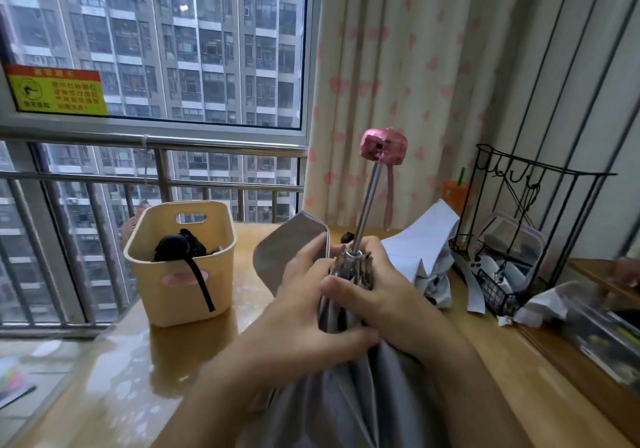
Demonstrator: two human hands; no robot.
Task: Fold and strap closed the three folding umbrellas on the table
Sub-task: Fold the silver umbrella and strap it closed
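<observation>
While both hands are clamped on the grey umbrella [346,395], it's off the worktop [207,361], held up at centre frame. Its shaft [367,205] points to 12–1 o'clock, pink handle [383,146] on top. Left hand [301,309] wraps the canopy just below the rib tips [353,264], fingers curled over a loose fabric flap [287,239]. Right hand [384,291] grips the rib bundle from the other side, thumb across the front.

Handling, my read:
- Light overall.
- Canopy cloth is soft and slick, and will likely spring out of its pleats if released.
- Ribs are thin metal: stiff, bendable, pinchy at the joints.
- Shaft looks extended, not yet telescoped in.
- Best hold: one hand round the gathered ribs, the other on the handle to push the shaft home.
- Wrap the pleats one way before strapping.
- Closing strap not visible.

Around:
- White umbrella [426,243] lies loose on the worktop at 2 o'clock, just beside the right hand.
- Beige basket [152,291] at 10 o'clock holds a black item with a strap [180,246]. Probably a folded umbrella, can't confirm.
- Wire rack [498,295] sits at 3 o'clock, with an orange cup [453,193] behind the white umbrella.
- Handle sits in front of the curtain [398,66].
- White umbrella and rack crowd the right side; the left has more room.
</observation>
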